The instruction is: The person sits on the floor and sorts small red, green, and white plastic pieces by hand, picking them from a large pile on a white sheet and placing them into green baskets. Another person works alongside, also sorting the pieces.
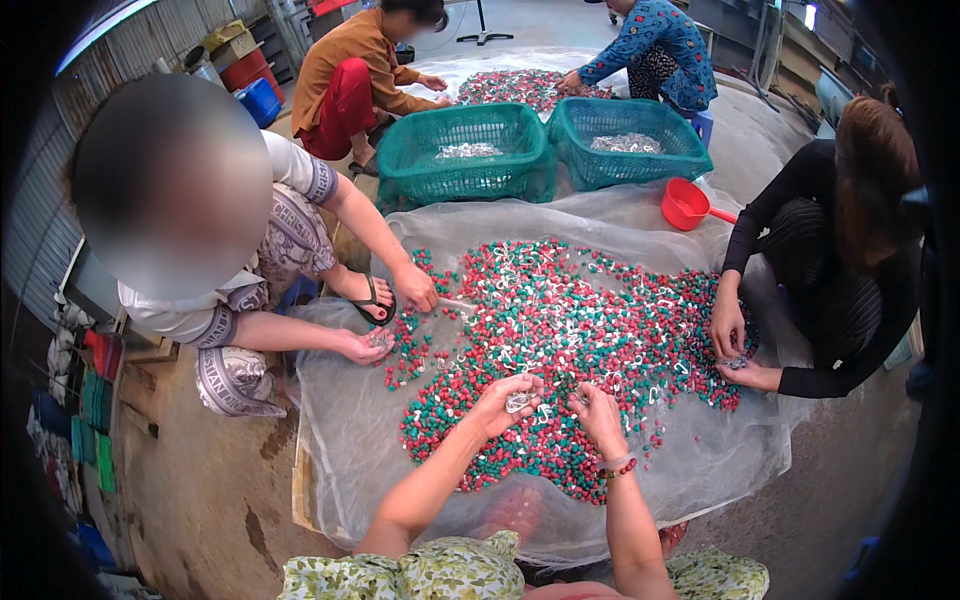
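Note:
A wide heap of small red and green pieces (480,440), mixed with pale curved hook-like pieces (595,345), lies spread on a translucent mesh sheet (350,440). Over its near middle, my left hand (505,402) is cupped with several small silvery pieces (518,402) in the palm, its fingers curled round them. Close by on the right, my right hand (597,412) is bent down over the heap with thumb and fingers drawn together. What its fingertips hold, if anything, is too small to make out. A beaded bracelet (617,468) circles my right wrist.
Co-workers' hands reach over the heap at left (370,343) and right (735,345). Two green baskets (465,178) (630,165) hold pale pieces beyond the sheet, near a red scoop (686,205). Two more people crouch at a farther heap (510,90).

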Demonstrator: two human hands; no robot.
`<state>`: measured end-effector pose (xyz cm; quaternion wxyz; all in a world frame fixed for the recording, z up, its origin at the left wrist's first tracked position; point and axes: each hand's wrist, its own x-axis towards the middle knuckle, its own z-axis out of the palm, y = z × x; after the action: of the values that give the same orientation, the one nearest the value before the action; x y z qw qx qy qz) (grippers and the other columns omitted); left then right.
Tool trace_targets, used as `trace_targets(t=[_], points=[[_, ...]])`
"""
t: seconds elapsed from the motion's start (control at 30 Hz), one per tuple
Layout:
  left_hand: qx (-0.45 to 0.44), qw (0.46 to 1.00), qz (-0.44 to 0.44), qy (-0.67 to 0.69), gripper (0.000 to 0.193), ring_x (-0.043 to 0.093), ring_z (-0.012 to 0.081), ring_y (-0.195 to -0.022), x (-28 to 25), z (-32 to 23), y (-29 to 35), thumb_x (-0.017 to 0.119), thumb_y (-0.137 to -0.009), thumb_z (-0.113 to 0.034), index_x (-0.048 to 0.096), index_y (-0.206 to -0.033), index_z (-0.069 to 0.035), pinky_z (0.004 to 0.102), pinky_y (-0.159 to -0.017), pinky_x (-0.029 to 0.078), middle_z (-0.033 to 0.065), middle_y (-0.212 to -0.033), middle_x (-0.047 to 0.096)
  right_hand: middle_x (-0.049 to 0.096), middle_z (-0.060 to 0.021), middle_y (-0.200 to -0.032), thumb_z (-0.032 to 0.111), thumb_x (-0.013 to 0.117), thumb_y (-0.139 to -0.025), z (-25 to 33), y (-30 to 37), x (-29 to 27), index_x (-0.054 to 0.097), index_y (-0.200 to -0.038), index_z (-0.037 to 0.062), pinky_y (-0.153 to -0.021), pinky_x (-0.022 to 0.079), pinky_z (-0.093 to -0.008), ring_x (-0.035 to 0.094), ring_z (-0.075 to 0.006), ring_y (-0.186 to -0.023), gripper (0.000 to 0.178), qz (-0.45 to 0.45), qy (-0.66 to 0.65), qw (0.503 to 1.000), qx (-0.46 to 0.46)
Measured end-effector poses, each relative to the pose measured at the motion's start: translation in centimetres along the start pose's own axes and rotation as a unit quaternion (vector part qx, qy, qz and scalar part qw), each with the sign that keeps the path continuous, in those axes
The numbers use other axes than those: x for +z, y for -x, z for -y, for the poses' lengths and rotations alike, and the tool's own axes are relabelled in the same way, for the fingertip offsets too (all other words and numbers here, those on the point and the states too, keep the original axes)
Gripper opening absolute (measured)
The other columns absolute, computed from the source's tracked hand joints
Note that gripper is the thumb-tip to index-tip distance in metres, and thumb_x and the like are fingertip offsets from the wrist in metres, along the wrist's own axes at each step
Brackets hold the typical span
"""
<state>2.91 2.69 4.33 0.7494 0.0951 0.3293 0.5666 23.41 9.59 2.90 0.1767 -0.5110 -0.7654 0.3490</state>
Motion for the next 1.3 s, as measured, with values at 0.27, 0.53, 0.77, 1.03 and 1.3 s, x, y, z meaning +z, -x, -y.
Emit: trace_targets(t=[0.27, 0.53, 0.77, 1.03, 1.3], points=[[-0.024, 0.988, 0.115, 0.098, 0.04, 0.066, 0.0235, -0.093, 1.9, -1.2, -0.2, 0.043, -0.1, -0.033, 0.059, -0.113, 0.002, 0.0297, -0.072, 0.058, 0.013, -0.106, 0.065, 0.068, -0.0085, -0.074, 0.007, 0.065, -0.083, -3.5, 0.6, 0.6, 0.059, -0.123, -0.0017, -0.06, 0.049, -0.0311, 0.065, -0.0161, -0.068, 0.041, 0.014, -0.14, 0.99, 0.025], [-0.021, 0.967, 0.13, 0.22, 0.052, 0.055, 0.0377, -0.116, -0.2, -0.8, -1.7, 0.04, -0.101, -0.034, 0.042, -0.133, 0.007, 0.0444, -0.096, 0.051, 0.0249, -0.127, 0.053, 0.068, -0.0076, -0.086, 0.002, 0.055, -0.089, -0.1, -1.4, -3.5, 0.059, -0.124, 0.0003, -0.047, 0.043, -0.0185, 0.055, -0.0047, -0.06, 0.035, 0.13, -0.474, 0.85, 0.192], [-0.04, 0.982, 0.033, 0.18, 0.055, 0.059, 0.0326, -0.111, 0.1, 1.2, -2.2, 0.039, -0.1, -0.042, 0.047, -0.131, 0.002, 0.0448, -0.099, 0.048, 0.0188, -0.12, 0.06, 0.066, -0.0124, -0.097, 0.014, 0.055, -0.095, -1.1, -1.4, -2.1, 0.053, -0.124, -0.0035, -0.069, 0.055, -0.0259, 0.065, -0.0156, -0.081, 0.034, 0.076, -0.649, 0.736, 0.178], [-0.098, 0.904, 0.173, 0.379, 0.056, 0.053, 0.0272, -0.12, -4.6, 9.5, -2.2, 0.034, -0.099, -0.05, 0.049, -0.131, -0.006, 0.0455, -0.101, 0.045, 0.0131, -0.129, 0.055, 0.066, -0.0146, -0.1, 0.026, 0.049, -0.097, 5.3, 1.3, 1.9, 0.064, -0.104, -0.0025, -0.084, 0.047, -0.0384, 0.061, -0.0289, -0.096, 0.034, 0.066, -0.242, 0.967, -0.052], [-0.001, 0.917, 0.096, 0.388, 0.041, 0.052, 0.04, -0.117, -1.7, -1.3, -10.1, 0.036, -0.097, -0.027, 0.053, -0.123, -0.001, 0.055, -0.09, 0.05, 0.0222, -0.123, 0.055, 0.06, -0.0154, -0.12, 0.013, 0.047, -0.097, 6.4, 3.1, -4.1, 0.061, -0.118, -0.0001, -0.1, 0.04, -0.0383, 0.054, -0.0303, -0.117, 0.028, -0.091, -0.179, 0.967, -0.156]])
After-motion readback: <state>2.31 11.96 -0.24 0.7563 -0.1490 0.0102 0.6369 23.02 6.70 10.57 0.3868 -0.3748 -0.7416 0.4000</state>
